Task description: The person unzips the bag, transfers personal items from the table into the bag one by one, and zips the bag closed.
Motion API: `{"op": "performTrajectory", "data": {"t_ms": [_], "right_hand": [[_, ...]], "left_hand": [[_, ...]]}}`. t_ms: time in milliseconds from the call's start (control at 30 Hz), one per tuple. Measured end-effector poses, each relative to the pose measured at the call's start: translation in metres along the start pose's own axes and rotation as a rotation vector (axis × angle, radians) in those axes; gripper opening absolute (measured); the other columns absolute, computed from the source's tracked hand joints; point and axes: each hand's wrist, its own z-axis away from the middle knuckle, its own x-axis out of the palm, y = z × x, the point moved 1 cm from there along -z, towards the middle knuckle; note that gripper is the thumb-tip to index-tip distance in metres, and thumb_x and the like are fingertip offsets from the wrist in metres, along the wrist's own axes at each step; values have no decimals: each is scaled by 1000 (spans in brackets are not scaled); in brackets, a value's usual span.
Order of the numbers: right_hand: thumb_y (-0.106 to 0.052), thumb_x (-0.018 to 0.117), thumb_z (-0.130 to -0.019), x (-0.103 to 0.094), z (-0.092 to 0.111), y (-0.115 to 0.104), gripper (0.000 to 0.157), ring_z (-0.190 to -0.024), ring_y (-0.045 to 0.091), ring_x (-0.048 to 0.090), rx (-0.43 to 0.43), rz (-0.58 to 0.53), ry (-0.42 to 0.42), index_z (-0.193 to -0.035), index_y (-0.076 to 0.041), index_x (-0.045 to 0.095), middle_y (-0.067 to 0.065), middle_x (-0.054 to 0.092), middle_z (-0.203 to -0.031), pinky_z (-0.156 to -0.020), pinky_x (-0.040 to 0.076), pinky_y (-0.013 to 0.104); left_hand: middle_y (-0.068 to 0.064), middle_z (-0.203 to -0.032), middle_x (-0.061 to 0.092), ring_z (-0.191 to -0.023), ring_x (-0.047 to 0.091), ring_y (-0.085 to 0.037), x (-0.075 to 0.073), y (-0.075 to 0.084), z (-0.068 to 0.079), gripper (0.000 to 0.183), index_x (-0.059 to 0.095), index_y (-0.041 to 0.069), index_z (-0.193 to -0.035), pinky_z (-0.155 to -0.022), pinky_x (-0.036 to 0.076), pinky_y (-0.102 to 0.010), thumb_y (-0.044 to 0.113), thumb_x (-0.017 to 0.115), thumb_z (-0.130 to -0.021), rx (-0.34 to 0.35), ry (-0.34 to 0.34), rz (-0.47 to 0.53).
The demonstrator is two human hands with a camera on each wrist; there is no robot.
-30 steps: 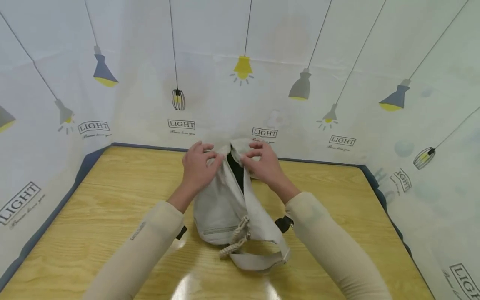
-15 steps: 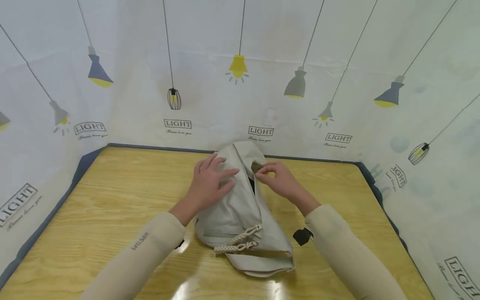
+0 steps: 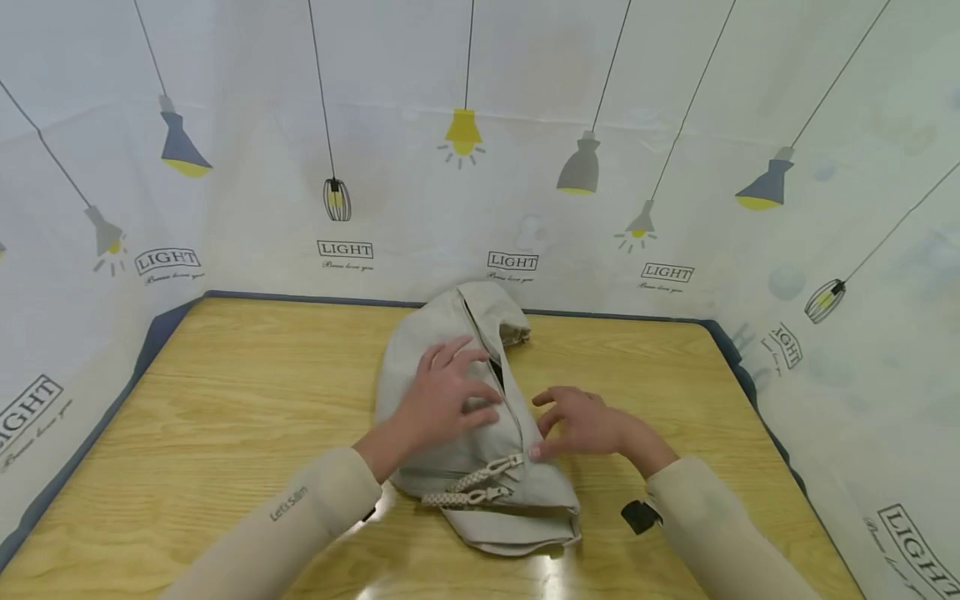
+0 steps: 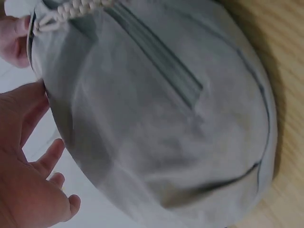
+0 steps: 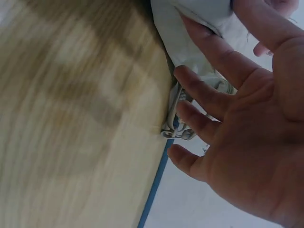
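Observation:
A pale grey sling bag (image 3: 427, 333) lies on the wooden table, its long zip partly undone with a dark gap (image 3: 497, 372) near the middle. Braided cord pulls (image 3: 468, 498) hang at its near end. Over the bag's face, left of the zip, my left hand (image 3: 442, 392) has its fingers spread and grips nothing. At the bag's right edge is my right hand (image 3: 581, 423), its thumb at the cloth near the pulls and its fingers loosely bent. In the right wrist view that hand (image 5: 251, 118) shows an open palm beside the bag (image 5: 166, 28).
The wooden table (image 3: 247, 400) has a dark blue edge along the back and sides. White sheeting (image 3: 420, 192) printed with lamps stands behind it and at both sides. A small zipped pocket (image 4: 161, 61) shows on the bag in the left wrist view.
Both hands have let go of the bag's upper opening and come nearer. The right hand released the strap end and moved down the right edge. The gap in the bag looks narrower.

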Motion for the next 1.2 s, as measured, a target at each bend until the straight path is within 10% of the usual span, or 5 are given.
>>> {"op": "performTrajectory", "data": {"t_ms": [267,533,900,1200], "right_hand": [[-35,70,-89,13,2,16,17,-137,40,37,-31,-197,-37,-84,-19,73,17,45,-144,-108,33,58],[-32,71,-88,16,5,18,18,-139,40,33,20,-277,26,-85,-15,70,15,43,-146,-109,30,61],[-31,72,-88,17,11,14,19,-140,41,31,2,-268,83,-81,-14,66,17,41,-148,-109,30,61],[-31,71,-88,17,12,12,19,-138,41,35,-56,-225,120,-79,-15,64,17,44,-145,-108,30,62]], "left_hand": [[-1,-121,62,-135,45,-30,10,26,12,7,77,29,-87,-109,33,-49,24,77,-82,146,152,4],[3,-124,57,-138,42,-26,20,41,21,28,70,29,-88,-111,31,-49,54,76,-76,211,122,-39],[4,-118,59,-136,43,-23,29,48,23,13,67,25,-67,-113,29,-50,27,67,-80,188,208,-67],[3,-117,59,-133,44,-23,22,47,16,16,69,27,-69,-111,30,-50,36,73,-82,117,192,-40]]}}
